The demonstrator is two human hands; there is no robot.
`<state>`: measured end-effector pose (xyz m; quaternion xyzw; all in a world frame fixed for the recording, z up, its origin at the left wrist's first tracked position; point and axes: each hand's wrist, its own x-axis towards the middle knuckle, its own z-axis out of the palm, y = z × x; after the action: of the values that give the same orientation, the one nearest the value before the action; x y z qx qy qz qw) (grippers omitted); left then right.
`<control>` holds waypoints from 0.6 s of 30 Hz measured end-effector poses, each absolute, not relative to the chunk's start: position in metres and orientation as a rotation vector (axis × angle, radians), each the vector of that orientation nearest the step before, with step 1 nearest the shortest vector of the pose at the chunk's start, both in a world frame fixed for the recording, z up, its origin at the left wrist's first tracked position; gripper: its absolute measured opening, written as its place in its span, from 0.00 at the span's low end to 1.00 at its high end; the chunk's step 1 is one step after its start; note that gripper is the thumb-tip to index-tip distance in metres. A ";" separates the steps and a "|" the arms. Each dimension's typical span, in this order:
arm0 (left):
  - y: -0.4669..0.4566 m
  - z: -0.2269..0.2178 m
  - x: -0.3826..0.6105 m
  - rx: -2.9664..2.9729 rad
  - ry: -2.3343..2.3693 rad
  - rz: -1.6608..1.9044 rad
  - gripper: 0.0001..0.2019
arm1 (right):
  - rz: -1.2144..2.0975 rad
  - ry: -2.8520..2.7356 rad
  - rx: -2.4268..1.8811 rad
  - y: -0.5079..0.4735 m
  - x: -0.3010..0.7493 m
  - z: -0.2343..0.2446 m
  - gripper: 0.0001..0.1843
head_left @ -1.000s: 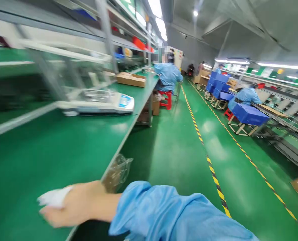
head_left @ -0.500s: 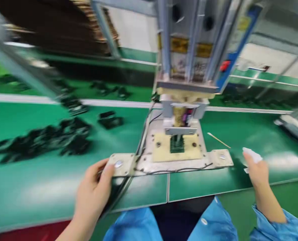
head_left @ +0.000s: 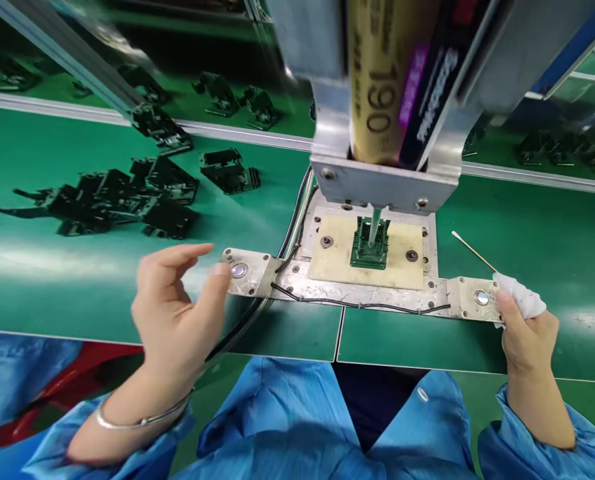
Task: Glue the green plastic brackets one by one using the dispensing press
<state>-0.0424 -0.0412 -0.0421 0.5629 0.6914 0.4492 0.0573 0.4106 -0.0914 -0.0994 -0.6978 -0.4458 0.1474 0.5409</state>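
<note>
My left hand (head_left: 182, 317) is open, thumb and fingers apart, with the thumb tip at the edge of the left button plate (head_left: 251, 275) beside its round metal button (head_left: 238, 270). A crumpled white cloth (head_left: 526, 300) is gripped in my right hand (head_left: 530, 343), whose thumb rests at the outer edge of the right button plate (head_left: 470, 303), near that button (head_left: 481, 297). Between the hands, a small dark green part (head_left: 362, 257) sits on a cream fixture plate (head_left: 322, 268). From the press head (head_left: 382, 183) a thin rod (head_left: 375, 227) reaches down into the part's outline; contact is unclear.
Several dark frame-like parts (head_left: 112, 200) lie piled at left, and a single one (head_left: 227, 170) lies closer to the press. A cotton swab (head_left: 472, 250) is right of the fixture. Black cables (head_left: 295, 213) run beside the base. More parts (head_left: 217, 93) stand behind the metal rail (head_left: 257, 137).
My right hand has moved left with the cloth to the right button plate. My left fingers have come off the left plate and spread. The view has shifted, and the press head looks larger.
</note>
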 end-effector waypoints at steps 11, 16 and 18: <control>0.044 0.007 0.044 1.775 1.133 0.554 0.39 | 0.419 -0.946 -1.711 -0.093 0.398 -0.087 0.18; 0.048 0.018 0.056 1.605 1.009 0.555 0.24 | 0.416 -1.013 -1.725 -0.095 0.401 -0.089 0.18; 0.045 0.030 0.060 1.497 1.070 0.481 0.20 | 0.402 -1.054 -1.724 -0.095 0.403 -0.091 0.17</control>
<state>0.0602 0.0449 0.0304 0.6408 0.4578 0.2059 0.5808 0.4029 -0.0954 -0.0910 -0.7173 -0.4385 0.1675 0.5149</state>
